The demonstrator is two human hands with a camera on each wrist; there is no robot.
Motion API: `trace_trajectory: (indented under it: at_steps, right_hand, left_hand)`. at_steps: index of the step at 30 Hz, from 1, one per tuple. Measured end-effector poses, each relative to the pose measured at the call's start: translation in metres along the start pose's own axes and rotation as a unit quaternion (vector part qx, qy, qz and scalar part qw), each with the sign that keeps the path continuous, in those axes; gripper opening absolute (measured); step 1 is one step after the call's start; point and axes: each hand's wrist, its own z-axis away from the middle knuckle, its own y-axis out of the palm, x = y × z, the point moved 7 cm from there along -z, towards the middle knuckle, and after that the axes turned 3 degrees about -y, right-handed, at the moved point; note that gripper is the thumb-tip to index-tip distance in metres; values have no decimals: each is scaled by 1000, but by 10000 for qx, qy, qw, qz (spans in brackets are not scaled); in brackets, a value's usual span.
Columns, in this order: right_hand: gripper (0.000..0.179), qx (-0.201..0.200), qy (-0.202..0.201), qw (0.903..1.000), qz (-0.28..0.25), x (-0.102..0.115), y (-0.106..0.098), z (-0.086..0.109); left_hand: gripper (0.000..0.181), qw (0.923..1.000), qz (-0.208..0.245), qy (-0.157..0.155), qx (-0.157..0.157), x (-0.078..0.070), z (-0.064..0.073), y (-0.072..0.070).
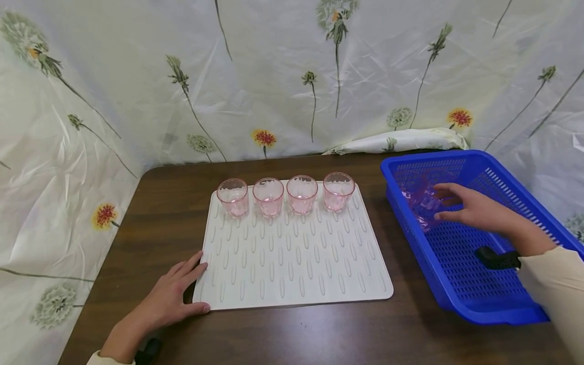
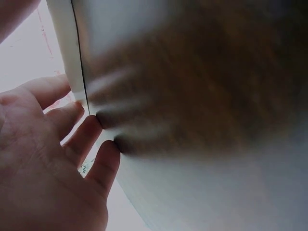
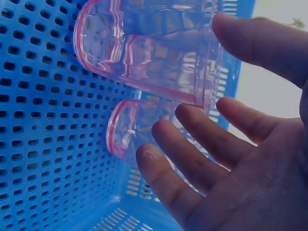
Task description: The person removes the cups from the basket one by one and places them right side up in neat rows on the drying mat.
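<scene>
My left hand [image 1: 169, 299] rests at the left edge of a white ridged drying mat [image 1: 296, 263], its thumb by the near corner and its fingers spread along the side. In the left wrist view, the fingertips [image 2: 109, 149] meet the dark tabletop beside the mat. Over a blue plastic basket [image 1: 438, 299], my right hand [image 1: 483, 210] reaches in with loosely bent fingers. The right wrist view shows a clear pink-tinted glass [image 3: 159, 53] lying close to its thumb and fingertips. Behind those fingers is a second pink glass [image 3: 137, 127], partly hidden.
Several pink glasses stand upright in a row along the mat's far edge, from a left one [image 1: 233, 197] to a right one [image 1: 338, 191]. The brown table [image 1: 150, 223] borders a flowered curtain [image 1: 274, 76] at the back and left. The basket stands at the table's right.
</scene>
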Motion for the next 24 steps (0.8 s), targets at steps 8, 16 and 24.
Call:
trace_trajectory:
  at_steps: [8,16,24]
  right_hand:
    - [72,287,-11,9995,-124,2,8,0]
    - [81,717,-143,9971,-221,3,13,8]
    - [88,923,-305,9913,-888,2,22,5]
  left_hand:
    - [91,10000,0,-29,24,-1,0,-1]
    - [91,10000,-25,32,-35,-1,0,-2]
    - [91,10000,-53,51,-35,-1,0,-1]
